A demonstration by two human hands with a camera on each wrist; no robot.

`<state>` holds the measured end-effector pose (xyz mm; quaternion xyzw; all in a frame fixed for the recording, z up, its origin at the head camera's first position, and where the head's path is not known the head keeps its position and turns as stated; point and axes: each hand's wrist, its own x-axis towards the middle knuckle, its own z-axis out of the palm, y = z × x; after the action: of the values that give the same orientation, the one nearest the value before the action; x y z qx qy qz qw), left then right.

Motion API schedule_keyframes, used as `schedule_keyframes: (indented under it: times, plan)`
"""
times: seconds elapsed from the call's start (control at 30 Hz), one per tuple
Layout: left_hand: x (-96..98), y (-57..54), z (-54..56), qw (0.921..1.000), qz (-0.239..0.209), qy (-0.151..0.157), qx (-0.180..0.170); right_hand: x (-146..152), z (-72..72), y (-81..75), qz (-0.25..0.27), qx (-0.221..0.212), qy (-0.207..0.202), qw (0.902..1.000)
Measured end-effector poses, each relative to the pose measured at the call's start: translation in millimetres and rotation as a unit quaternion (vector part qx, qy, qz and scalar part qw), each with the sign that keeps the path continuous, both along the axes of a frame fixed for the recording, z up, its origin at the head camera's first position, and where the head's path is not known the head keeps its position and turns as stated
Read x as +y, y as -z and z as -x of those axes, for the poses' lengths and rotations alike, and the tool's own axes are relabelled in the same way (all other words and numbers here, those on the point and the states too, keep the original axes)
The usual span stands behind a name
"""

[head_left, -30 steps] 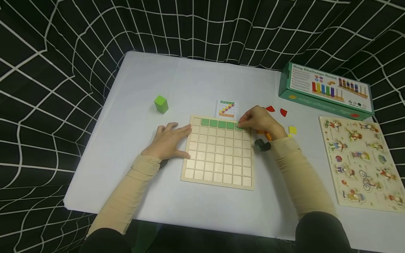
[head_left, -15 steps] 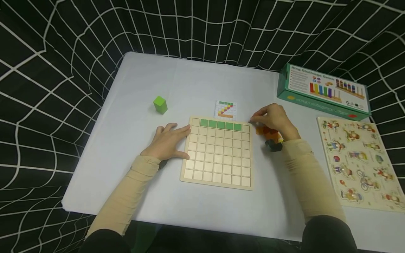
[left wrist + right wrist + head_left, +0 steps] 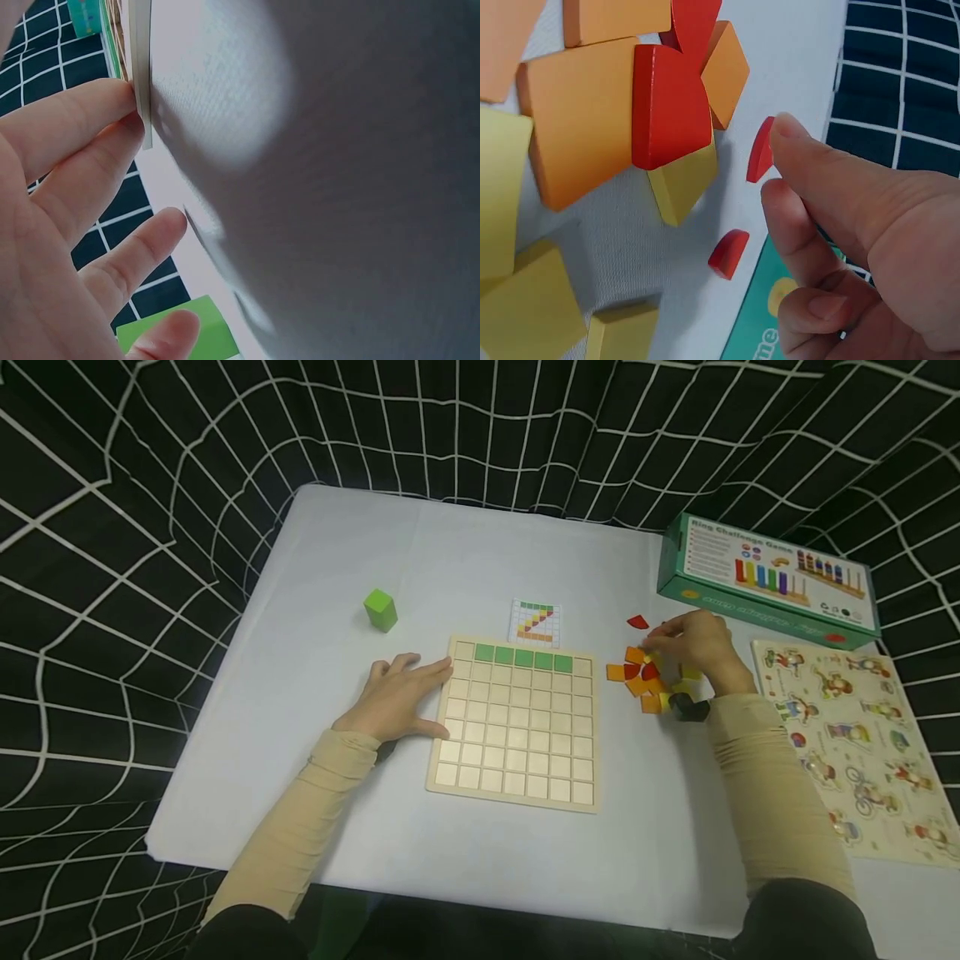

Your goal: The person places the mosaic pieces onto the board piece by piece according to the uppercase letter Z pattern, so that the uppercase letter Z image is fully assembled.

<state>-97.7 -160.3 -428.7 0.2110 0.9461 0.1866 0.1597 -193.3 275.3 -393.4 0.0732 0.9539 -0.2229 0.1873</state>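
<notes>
A wooden grid board (image 3: 517, 727) lies in front of me, several green square tiles (image 3: 524, 657) in its top row. My left hand (image 3: 393, 697) is spread along the board's left edge; in the left wrist view its fingertips touch the board's side (image 3: 140, 71). My right hand (image 3: 701, 647) hovers at the loose tiles right of the board. In the right wrist view that hand (image 3: 855, 232) has thumb and index finger a little apart, nothing visible between them. Closest to it are a red quarter-round piece (image 3: 760, 152), another red piece (image 3: 729, 255), and orange tiles (image 3: 585, 120).
A small card with a coloured grid pattern (image 3: 535, 622) lies behind the board. A green block (image 3: 381, 610) stands at left. At right are a green game box (image 3: 772, 578) and a wooden picture puzzle (image 3: 862, 752). Black netted cloth (image 3: 480, 427) surrounds the table.
My right hand has left the last green tile in the top row and moved right, over the loose tiles, uncovering the orange and red ones. My left hand has stayed at the board's edge.
</notes>
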Motion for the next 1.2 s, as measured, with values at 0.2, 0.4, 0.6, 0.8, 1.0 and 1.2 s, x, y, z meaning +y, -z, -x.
schedule_keyframes:
  times: [0.2,0.4,0.6,0.8,1.0,1.2]
  plan:
    - [2.3,0.1,0.4,1.0,0.002,0.002,-0.004,0.3,5.2,4.8,0.001,0.013,0.011,0.9999]
    - [4.6,1.2,-0.5,1.0,0.004,0.005,-0.004,-3.4,10.4,10.9,-0.018,0.04,0.033,0.9985]
    - [6.6,1.2,-1.8,0.9999,-0.001,0.009,-0.006,-4.7,16.6,17.3,-0.047,0.03,0.045,0.9974]
    - [6.6,-0.4,-1.8,0.9999,0.002,0.007,-0.009,-4.4,20.6,17.4,-0.054,0.039,0.021,0.9975]
    - [4.8,-1.8,-1.3,1.0,0.004,0.005,-0.003,-5.0,19.4,8.7,-0.01,0.049,0.024,0.9984]
    - [1.2,-1.8,0.3,0.9999,0.011,-0.001,-0.008,-16.8,16.1,-3.0,0.037,0.033,-0.003,0.9988]
